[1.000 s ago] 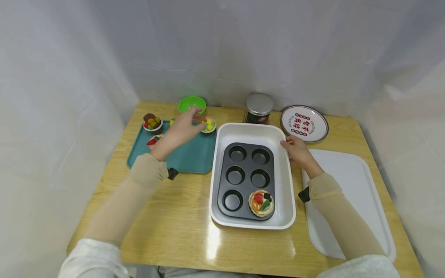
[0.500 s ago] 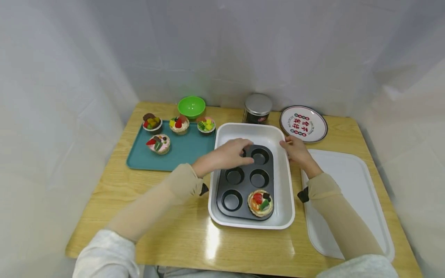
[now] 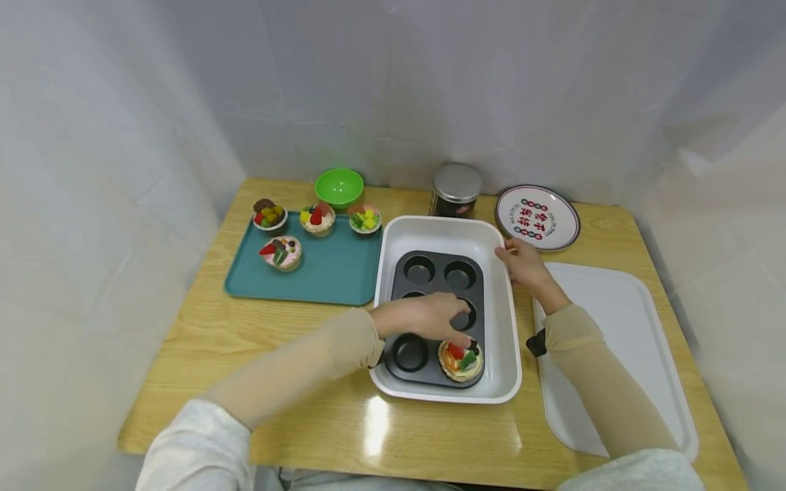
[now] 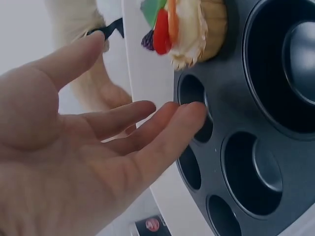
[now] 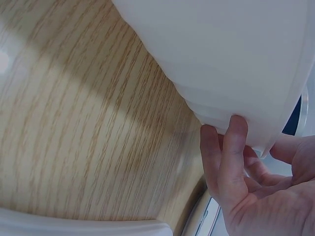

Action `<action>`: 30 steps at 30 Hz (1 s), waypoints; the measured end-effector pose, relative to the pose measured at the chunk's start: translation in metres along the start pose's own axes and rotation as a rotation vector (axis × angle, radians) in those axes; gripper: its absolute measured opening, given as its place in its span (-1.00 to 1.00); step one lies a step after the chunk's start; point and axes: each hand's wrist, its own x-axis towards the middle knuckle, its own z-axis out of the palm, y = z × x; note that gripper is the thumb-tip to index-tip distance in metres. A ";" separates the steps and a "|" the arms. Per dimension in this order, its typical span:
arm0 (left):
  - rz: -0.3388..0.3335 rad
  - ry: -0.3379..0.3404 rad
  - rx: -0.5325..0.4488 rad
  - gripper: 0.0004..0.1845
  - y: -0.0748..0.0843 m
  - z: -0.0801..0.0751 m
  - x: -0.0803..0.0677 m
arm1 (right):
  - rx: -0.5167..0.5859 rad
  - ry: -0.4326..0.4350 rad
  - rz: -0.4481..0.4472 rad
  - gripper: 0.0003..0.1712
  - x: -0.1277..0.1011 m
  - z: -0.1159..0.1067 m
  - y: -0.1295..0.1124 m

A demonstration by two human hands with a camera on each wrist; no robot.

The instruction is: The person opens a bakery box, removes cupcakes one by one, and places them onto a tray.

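My left hand (image 3: 430, 317) hovers over the black muffin tin (image 3: 432, 283), its thumb and fingers spread and holding nothing. Close under its thumb, a fruit tart (image 3: 459, 365) with red, green and orange toppings sits in the near right cup. The left wrist view shows a gap between the hand and that tart (image 4: 197, 29). The tin lies inside a deep white tray (image 3: 512, 341). At the tray's far right side, my right hand (image 3: 527, 267) pinches the rim. In the right wrist view its fingers (image 5: 231, 162) press the tray's outer wall, with the thumb over the rim.
On the left, a teal tray (image 3: 331, 283) bears several topped tarts and cups, such as a pink tart (image 3: 282, 254). Behind stand a green bowl (image 3: 339, 188), a lidded can (image 3: 456, 191) and a printed plate (image 3: 537, 217). A flat white tray (image 3: 608, 341) lies right.
My left hand has moved from above the teal tray across to the muffin tin, then down towards the tart in the near right cup. My right hand keeps its place on the rim.
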 end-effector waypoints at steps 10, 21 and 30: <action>0.024 -0.054 0.068 -0.21 0.013 0.017 0.002 | 0.007 -0.007 -0.001 -0.35 0.002 0.001 0.003; -0.030 0.007 0.199 -0.44 0.029 0.033 0.001 | 0.002 0.001 -0.004 -0.36 0.001 0.001 0.002; -0.059 0.018 0.298 -0.42 0.032 0.040 0.004 | 0.006 0.004 -0.006 -0.35 0.001 0.000 0.002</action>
